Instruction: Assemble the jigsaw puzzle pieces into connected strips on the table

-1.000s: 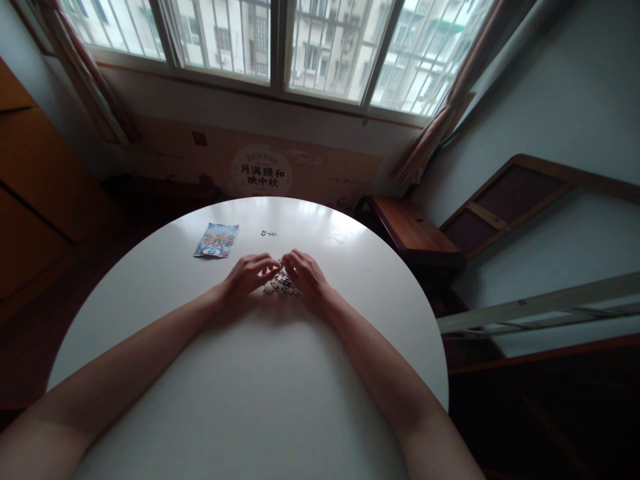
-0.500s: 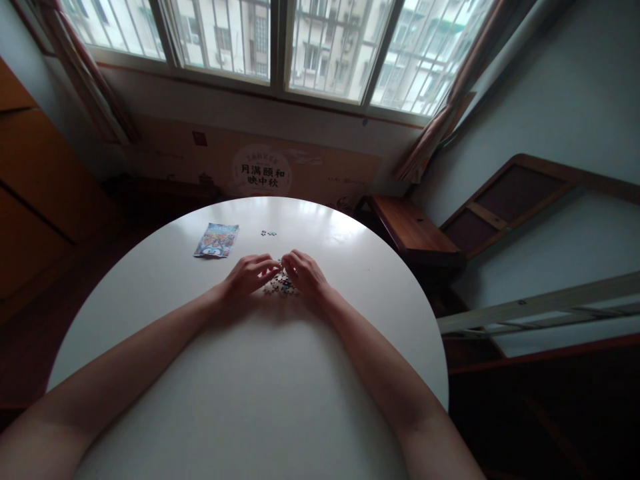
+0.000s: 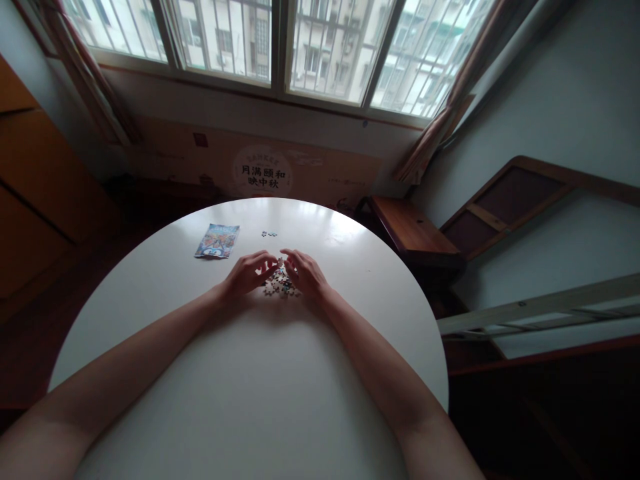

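A small heap of jigsaw puzzle pieces (image 3: 281, 287) lies on the white round table (image 3: 240, 400), between and just below my hands. My left hand (image 3: 249, 272) is on the heap's left side, thumb and fingers pinched around a small jigsaw puzzle piece (image 3: 281, 263) at their tips. On the right side my right hand (image 3: 306, 272) hovers close by, its fingers apart and the index finger stretched toward the left hand. Nothing shows in its grasp. Beyond the hands, a few separate puzzle pieces (image 3: 269, 234) lie in a short row.
A colourful printed packet (image 3: 217, 241) lies flat at the table's far left. Behind the table stands a low wooden bench (image 3: 415, 227) on the right, near a leaning wooden frame (image 3: 520, 190). Barred windows (image 3: 330, 47) fill the back wall.
The fingers of my right hand have opened and lifted away from the left fingertips. More of the heap shows between the hands. The packet and the row of pieces stay put.
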A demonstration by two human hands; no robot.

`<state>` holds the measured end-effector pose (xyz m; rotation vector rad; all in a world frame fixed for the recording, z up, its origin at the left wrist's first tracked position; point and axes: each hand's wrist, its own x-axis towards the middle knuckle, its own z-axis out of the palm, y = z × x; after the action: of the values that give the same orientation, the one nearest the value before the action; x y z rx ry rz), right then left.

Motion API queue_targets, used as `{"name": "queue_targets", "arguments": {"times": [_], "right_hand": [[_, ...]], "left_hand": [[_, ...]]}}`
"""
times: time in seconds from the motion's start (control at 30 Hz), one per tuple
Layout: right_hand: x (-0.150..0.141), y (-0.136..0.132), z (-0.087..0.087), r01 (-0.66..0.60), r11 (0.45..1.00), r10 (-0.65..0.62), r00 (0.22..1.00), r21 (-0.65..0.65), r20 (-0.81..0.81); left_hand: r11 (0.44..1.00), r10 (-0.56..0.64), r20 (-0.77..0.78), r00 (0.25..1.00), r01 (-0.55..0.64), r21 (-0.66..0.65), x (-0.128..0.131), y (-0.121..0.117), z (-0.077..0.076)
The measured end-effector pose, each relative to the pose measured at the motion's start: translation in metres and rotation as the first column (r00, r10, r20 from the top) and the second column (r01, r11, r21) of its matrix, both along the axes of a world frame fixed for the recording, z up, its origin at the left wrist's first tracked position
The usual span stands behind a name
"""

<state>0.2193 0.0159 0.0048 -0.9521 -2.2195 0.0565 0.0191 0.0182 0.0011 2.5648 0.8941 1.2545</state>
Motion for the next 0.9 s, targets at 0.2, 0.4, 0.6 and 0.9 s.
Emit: {"name": "queue_targets", "arguments": {"times": [0.2,0.4,0.6,0.9], "right_hand": [[0.0016,0.0018,-0.0024,-0.016,1.000,0.016,0.999,-0.005,0.051],[0.0013,0.0042,-0.0061,-0.018,1.000,0.018,0.999,-0.008,0.043],[0.0012,0.0041,-0.0052,-0.022,1.000,0.021,0.999,0.005,0.049],[0.0005,0.0021,-0.0015,-0.032,0.999,0.031,0.998,0.008,0.062]], "left_hand": [[1.000,0.000,0.015,1.000,0.001,-0.021,0.0002,0.0001,-0.0014],[1.000,-0.008,0.007,1.000,0.008,-0.011,0.0004,-0.0003,-0.0015],[1.000,-0.015,0.000,1.000,0.015,-0.028,0.0001,-0.0021,0.0000],[0.999,-0.010,-0.009,1.000,0.010,-0.031,-0.0019,0.0004,-0.0001]]}}
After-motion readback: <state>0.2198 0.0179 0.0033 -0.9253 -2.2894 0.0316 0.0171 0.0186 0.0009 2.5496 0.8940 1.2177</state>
